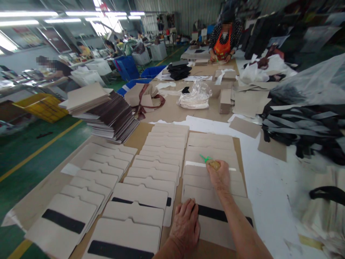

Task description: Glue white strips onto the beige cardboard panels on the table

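A yellowish green-tipped bottle (215,165) is held above the right-hand column of beige panels (210,179), beside a white strip (194,164); whether the panel is touched by its tip cannot be told. For good control, it is judged, the tip is best kept low and steadily angled, with even finger pressure, while the overlapped panels are kept from sliding by light weight. The bottle is enclosed by the grip of the right hand (220,177), its tip aimed forward and left; the right forearm is stretched forward from the lower right, across a black strip (212,213). The left hand (185,223) is laid palm-down at the front panel's left edge, its grip unclosed, with nothing seen held; farther out, dark sheets (114,117) are stacked on the desk (140,136).
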The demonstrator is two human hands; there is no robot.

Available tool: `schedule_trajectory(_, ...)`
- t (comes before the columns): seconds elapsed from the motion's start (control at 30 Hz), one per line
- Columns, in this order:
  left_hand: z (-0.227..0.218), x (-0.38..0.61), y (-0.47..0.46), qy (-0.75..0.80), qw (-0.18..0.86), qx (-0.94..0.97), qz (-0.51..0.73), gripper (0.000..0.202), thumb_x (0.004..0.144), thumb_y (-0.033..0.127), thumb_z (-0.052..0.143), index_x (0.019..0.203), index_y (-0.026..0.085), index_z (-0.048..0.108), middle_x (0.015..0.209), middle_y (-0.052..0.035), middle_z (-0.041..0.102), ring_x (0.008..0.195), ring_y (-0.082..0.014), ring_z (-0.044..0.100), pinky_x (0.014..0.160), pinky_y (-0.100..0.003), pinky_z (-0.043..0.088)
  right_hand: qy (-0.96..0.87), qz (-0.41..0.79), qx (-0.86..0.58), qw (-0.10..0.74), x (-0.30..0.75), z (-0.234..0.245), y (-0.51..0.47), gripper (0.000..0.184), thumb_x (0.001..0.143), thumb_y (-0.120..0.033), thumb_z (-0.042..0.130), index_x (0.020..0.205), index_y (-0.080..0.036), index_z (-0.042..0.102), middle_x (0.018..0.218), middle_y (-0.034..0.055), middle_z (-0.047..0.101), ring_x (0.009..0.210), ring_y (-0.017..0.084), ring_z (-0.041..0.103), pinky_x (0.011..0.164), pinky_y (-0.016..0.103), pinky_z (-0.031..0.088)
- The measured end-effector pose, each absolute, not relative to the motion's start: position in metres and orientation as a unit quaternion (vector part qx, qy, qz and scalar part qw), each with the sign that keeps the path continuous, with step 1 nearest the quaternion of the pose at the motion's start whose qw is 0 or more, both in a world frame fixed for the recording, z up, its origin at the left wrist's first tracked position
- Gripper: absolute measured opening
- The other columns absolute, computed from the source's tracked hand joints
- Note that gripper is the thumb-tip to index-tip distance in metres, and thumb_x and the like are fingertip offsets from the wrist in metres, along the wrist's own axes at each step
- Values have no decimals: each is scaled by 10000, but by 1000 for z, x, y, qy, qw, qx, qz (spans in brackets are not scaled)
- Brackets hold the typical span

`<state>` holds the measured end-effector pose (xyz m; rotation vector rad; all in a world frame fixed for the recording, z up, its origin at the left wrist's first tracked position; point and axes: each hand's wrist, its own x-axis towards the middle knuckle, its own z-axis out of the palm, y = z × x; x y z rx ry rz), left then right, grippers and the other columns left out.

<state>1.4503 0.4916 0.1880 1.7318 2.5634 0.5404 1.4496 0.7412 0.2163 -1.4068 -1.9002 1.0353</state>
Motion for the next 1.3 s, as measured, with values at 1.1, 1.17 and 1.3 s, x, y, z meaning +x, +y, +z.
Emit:
schedule_trajectory(1.1, 217, 1435, 500, 771, -16, 541, 335, 292, 908, 210, 501, 1188, 184, 580, 1158, -129, 627, 1147, -282, 558, 969, -483, 482, -357, 678, -511, 389, 1519, 263, 766, 596, 399, -369, 904, 887, -192, 611, 785, -14, 665, 586, 145, 591, 354, 221, 443)
schedule_trajectory(1.17, 218, 1424, 515, 782, -6, 529, 329, 220, 909, 162, 493, 1093, 194, 610, 1087, -98, 644, 1076, -253, 571, 959, -454, 488, -353, 666, -519, 404, 1533, 263, 771, 587, 406, -367, 913, 885, -194, 622, 800, -14, 669, 601, 144, 598, 363, 222, 464)
schedule_trajectory(1.3, 209, 1405, 537, 817, -8, 507, 273, 264, 875, 94, 498, 1088, 196, 617, 1100, -86, 647, 1027, -251, 567, 941, -455, 490, -341, 651, -531, 422, 1544, 257, 779, 598, 411, -372, 921, 901, -200, 626, 806, -17, 669, 605, 143, 606, 374, 225, 484)
